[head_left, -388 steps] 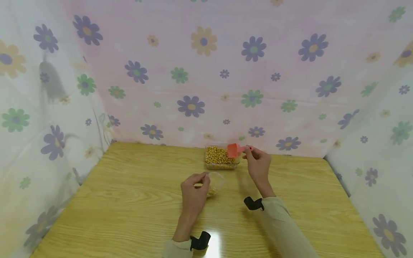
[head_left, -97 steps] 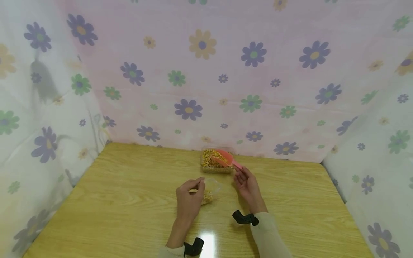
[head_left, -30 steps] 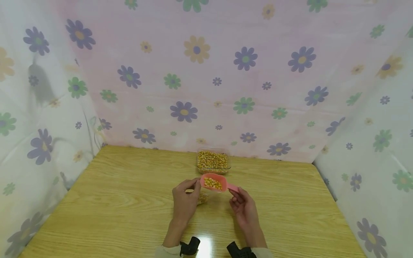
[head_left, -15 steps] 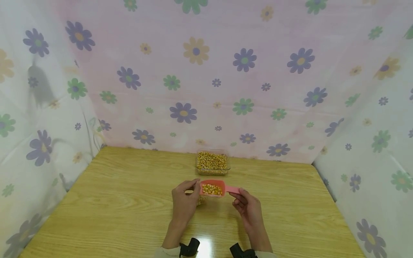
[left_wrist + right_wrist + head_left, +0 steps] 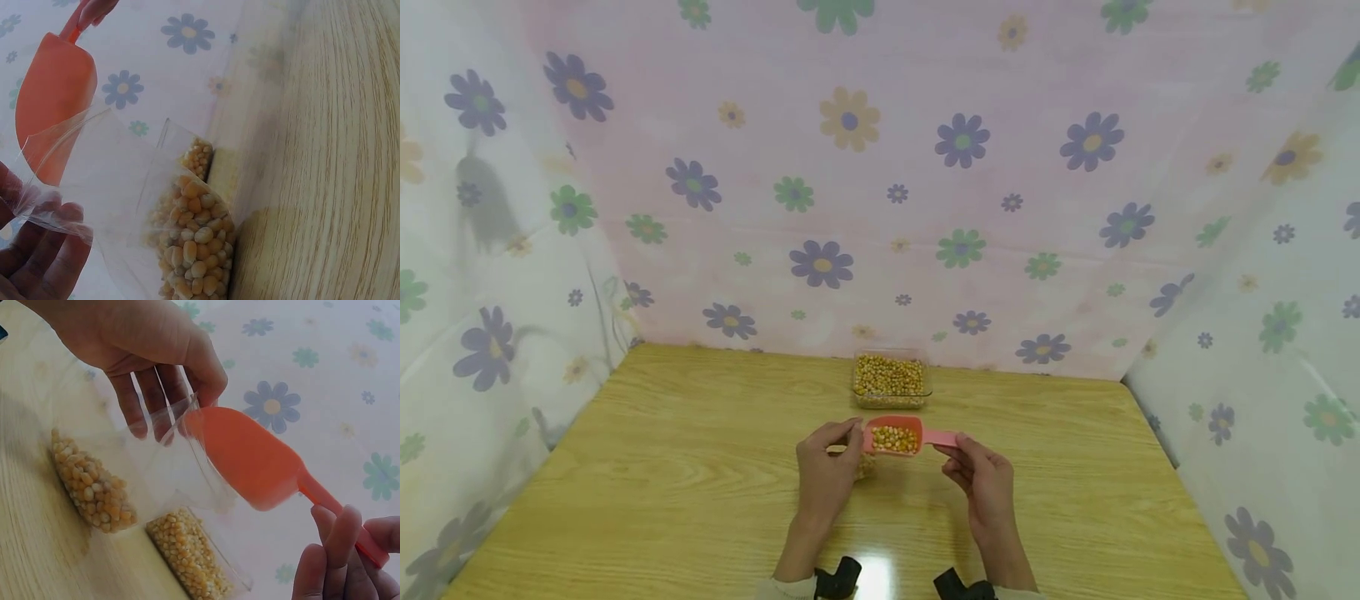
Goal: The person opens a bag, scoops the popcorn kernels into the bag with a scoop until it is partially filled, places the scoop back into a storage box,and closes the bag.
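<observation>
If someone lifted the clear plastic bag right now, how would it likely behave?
The clear plastic bag would probably be floppy, its thin film creasing near the mouth. The corn kernels gathered at its bottom should make it bottom-heavy. It might spill if tipped, since the mouth looks unsealed, with the pink scoop at it.

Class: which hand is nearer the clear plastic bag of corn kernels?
Left: the left hand pinches the bag; the right hand is apart from it to the right, holding the pink plastic scoop.
</observation>
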A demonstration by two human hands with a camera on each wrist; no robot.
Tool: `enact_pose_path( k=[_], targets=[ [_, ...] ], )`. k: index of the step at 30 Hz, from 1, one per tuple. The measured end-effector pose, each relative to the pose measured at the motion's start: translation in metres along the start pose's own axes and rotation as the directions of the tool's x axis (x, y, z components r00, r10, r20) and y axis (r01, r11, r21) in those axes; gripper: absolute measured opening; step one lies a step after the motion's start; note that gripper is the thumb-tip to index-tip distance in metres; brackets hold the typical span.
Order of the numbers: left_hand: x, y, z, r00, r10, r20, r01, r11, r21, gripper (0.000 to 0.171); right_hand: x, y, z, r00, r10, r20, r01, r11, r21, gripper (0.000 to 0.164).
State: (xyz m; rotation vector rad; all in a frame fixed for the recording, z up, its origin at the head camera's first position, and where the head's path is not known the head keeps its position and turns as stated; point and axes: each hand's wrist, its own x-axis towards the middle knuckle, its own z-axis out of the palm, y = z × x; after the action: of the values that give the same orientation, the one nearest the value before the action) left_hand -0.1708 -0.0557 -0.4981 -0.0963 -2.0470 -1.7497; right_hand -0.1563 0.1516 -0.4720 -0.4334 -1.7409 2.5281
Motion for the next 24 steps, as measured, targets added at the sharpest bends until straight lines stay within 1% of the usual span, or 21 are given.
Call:
enact_pose_path(
  k=[7, 12, 16, 24],
  targets=[
    [0.003, -0.003, -0.001, 0.999, 0.045, -0.009, -0.045, 0.999, -0.017, 0.016, -0.002, -0.002, 0.005, 1.0, -0.015, -0.011, 0.015, 1.0, -0.018, 0.021],
    [0.002, -0.002, -0.002, 1.0, 0.02, -0.004, -0.02, 1.0, -0.016, 0.016, -0.006, -0.002, 0.008, 0.999, -0.029, -0.026, 0.027, 0.997, -0.066, 0.025],
    [0.001, -0.002, -0.002, 1.0, -0.011, -0.004, 0.011, 1.0, -0.024, 0.015, -0.008, 0.0, 0.011, 0.999, -0.037, -0.03, 0.035, 0.997, -0.074, 0.024],
    [0.001, -0.003, -0.001, 1.0, -0.027, -0.005, 0.027, 0.999, -0.047, 0.014, -0.011, 0.001, 0.015, 0.998, -0.058, -0.039, 0.053, 0.992, -0.111, 0.027]
  ],
)
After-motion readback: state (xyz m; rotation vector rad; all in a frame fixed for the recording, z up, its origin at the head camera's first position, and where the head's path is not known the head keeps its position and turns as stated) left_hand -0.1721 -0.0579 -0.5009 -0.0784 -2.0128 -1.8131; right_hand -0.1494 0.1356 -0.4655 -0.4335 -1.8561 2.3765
